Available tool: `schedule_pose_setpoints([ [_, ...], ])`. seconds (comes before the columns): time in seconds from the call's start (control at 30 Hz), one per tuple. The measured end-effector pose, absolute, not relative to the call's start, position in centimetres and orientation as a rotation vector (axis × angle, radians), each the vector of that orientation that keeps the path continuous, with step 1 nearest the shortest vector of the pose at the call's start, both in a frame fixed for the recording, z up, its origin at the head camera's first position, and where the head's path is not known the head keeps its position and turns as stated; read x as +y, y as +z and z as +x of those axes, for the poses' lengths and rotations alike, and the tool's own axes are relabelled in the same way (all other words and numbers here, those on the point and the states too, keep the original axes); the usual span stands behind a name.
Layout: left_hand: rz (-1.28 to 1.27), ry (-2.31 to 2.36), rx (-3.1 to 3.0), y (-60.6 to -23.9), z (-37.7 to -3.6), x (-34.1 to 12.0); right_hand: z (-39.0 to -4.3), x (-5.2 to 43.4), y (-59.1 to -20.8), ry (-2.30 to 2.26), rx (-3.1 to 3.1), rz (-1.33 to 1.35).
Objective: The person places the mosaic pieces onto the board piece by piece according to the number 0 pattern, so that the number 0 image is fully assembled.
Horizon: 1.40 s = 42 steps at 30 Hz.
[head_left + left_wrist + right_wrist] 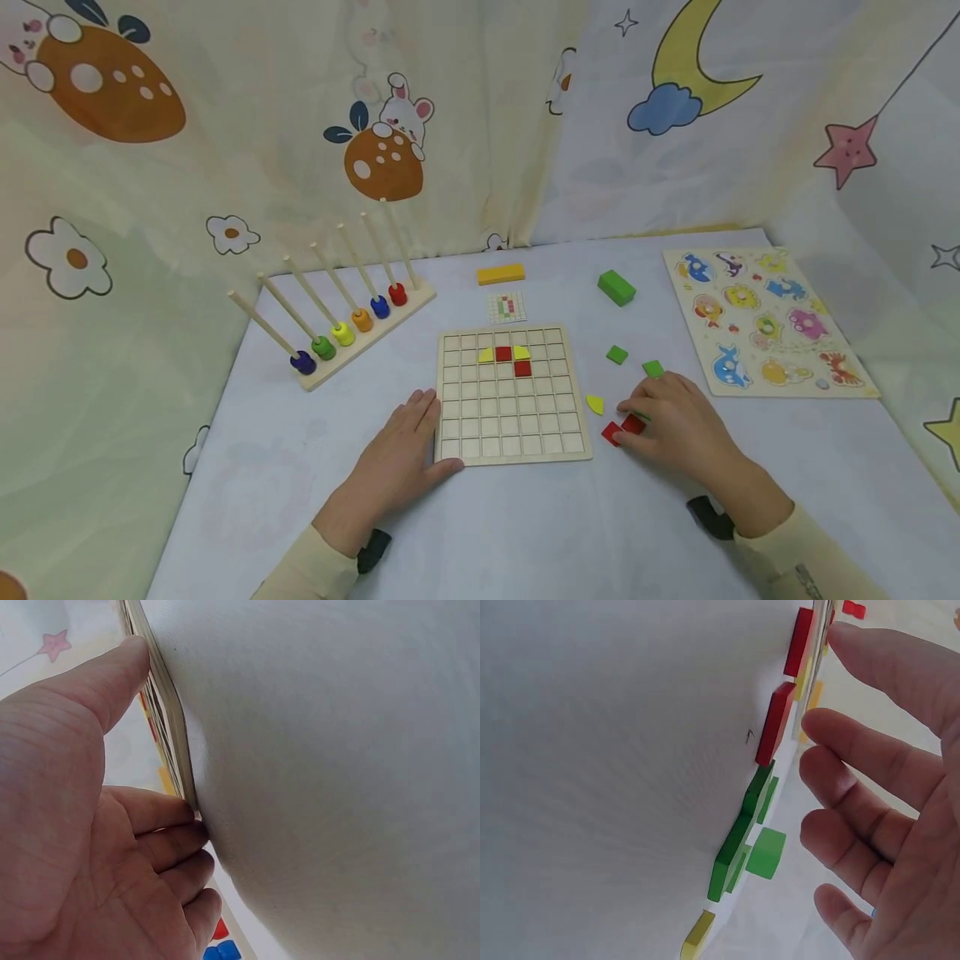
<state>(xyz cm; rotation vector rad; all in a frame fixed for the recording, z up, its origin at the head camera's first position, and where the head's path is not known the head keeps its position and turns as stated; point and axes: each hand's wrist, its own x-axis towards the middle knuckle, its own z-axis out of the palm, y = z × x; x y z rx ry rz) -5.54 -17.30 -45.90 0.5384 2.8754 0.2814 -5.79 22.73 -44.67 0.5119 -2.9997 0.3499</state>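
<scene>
A wooden grid board (512,417) lies in the middle of the white table (525,533). Two yellow tiles (486,355) and two red tiles (522,367) sit in its upper rows. My left hand (408,450) lies flat on the table at the board's lower left corner. Its thumb (112,675) touches the board's edge (169,712). My right hand (675,425) is to the right of the board, over two loose red tiles (622,429). In the right wrist view its fingers (855,780) are relaxed and hold nothing, just off a red tile (776,724).
Loose green tiles (617,355) and a yellow piece (595,404) lie right of the board. Behind it are a pattern card (507,307), a yellow block (500,273) and a green block (617,287). A peg rack with beads (341,333) stands left, an animal puzzle (765,321) right.
</scene>
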Motion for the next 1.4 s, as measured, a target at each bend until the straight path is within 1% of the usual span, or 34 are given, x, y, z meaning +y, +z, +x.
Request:
schedule_pose_setpoints([
  [0.47,0.519,0.287,2.865,-45.83,-5.52,-17.25,-5.36,22.13,-45.05,0.267,-3.013,0.57],
  [0.93,0.516,0.294,2.866,-45.74,-5.47,-17.26,-5.2,21.75,-45.08,0.332,-2.965,0.6],
  [1.4,0.539,0.277,2.87,-45.83,-5.49,-17.46,-5.75,22.27,-44.2,0.384,-2.96,0.538],
])
